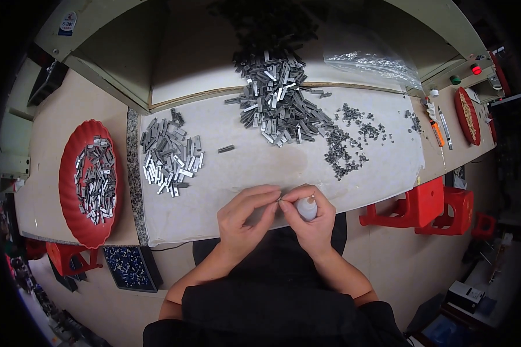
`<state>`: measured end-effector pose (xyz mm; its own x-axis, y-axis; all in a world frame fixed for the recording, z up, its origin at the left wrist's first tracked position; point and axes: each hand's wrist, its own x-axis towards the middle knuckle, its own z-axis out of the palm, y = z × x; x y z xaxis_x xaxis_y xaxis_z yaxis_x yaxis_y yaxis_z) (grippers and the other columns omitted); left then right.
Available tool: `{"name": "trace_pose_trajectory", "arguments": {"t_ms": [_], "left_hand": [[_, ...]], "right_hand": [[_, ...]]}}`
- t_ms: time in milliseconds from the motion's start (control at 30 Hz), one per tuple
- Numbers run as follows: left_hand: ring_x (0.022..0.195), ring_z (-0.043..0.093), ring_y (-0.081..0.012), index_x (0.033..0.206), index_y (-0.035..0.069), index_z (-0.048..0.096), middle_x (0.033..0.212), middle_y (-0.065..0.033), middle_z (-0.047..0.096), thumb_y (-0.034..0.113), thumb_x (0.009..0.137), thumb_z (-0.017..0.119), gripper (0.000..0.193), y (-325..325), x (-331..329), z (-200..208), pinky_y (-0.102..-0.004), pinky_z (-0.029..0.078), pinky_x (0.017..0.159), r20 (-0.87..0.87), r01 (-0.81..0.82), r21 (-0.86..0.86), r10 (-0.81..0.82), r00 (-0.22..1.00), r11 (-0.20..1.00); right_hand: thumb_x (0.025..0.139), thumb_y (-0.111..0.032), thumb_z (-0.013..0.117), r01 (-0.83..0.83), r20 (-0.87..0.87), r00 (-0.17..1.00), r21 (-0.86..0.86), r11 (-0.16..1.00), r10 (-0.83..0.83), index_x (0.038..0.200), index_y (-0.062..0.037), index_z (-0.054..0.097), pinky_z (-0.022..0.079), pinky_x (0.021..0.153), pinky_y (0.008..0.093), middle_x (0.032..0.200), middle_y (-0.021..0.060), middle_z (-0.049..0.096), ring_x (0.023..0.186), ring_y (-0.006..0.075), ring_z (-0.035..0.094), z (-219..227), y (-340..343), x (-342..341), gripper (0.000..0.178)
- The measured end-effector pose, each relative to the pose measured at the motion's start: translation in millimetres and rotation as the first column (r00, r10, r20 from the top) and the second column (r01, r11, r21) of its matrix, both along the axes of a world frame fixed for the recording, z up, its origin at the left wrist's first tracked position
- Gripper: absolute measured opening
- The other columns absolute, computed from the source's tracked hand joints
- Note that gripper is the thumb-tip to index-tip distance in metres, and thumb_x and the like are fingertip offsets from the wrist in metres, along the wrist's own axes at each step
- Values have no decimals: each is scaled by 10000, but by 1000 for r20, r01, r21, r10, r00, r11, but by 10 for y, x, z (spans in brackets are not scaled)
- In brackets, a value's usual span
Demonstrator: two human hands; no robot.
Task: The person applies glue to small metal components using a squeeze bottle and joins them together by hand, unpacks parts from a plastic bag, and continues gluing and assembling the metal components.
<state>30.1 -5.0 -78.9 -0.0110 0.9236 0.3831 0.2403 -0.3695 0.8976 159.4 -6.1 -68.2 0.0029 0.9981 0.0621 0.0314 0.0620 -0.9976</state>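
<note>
My left hand point(242, 217) is closed in a pinch at the table's front edge. Its fingertips meet those of my right hand point(317, 231) around something small and dark, too small to name. Tucked in the curled fingers of my right hand is a small white bottle point(306, 209) with a brownish tip. Beyond the hands lies a single grey metal piece point(226, 148). A heap of slotted grey metal pieces point(281, 107) rises at the centre back, with a smaller pile of similar pieces point(171, 153) to the left. Tiny dark metal parts point(342, 151) are scattered at the right.
A red scalloped tray point(66, 191) of metal pieces sits far left. At the right are an orange-handled tool point(436, 132), a pen-like stick point(446, 126) and another red tray point(461, 115). Clear plastic bags point(379, 65) lie at the back. Red stools point(414, 205) stand beside the table.
</note>
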Motion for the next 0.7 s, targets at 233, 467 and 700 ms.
{"name": "trace_pose_trajectory", "arguments": {"t_ms": [233,467,700], "left_hand": [[766,613,-214,847,-16,607,870,-124,616,-69,666,622,189,27,20,-16,-255,490,649,-91,-20,92,28,995,996],[831,595,-204,876,-41,591,892,-147,609,-80,708,593,173,-9,-13,-1,-256,469,718,15,31,-73,-30,999,997],[864,579,-201,898,-35,590,910,-145,602,-83,727,566,179,-11,-41,-15,-265,457,748,156,138,-117,-119,980,983]], "right_hand": [[727,26,614,16,7,1000,-46,999,-16,768,-9,528,379,577,182,718,23,546,646,55,472,4,22,-5,101],[738,2,620,-6,-150,989,-71,997,-5,785,-2,558,423,642,202,758,40,588,709,71,529,-57,10,68,78],[751,-1,613,-68,-188,981,-114,991,46,819,3,573,418,665,202,789,41,591,729,77,527,-11,24,78,79]]}}
